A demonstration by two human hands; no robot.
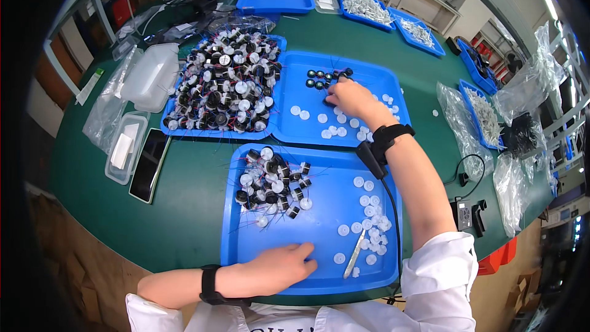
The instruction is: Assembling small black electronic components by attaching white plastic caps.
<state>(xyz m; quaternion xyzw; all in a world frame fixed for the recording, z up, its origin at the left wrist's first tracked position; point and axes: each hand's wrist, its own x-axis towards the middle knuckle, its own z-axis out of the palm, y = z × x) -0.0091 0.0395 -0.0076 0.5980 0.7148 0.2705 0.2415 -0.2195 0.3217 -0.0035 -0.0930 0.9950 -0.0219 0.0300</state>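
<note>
My left hand (278,268) hovers or rests over the front of the near blue tray (295,233), fingers loosely bent and apart, holding nothing. My right hand (351,97) reaches into the far right blue tray (295,132). Its fingers are pinched, with a dark piece like the small black motors showing at the fingertips; most of it is hidden. Beside them several small black motors (315,79) stand in rows. Translucent white plastic discs (337,130) lie around that hand. More white discs (373,211) and tweezers (354,253) lie at the near tray's right side.
A tray heaped with wired motors (227,83) stands far left; a smaller pile (273,181) sits in the near tray. A phone (150,165), clear plastic boxes (150,77) and bags lie left. Right are trays of white parts (482,114), bags and a cabled black device (464,214).
</note>
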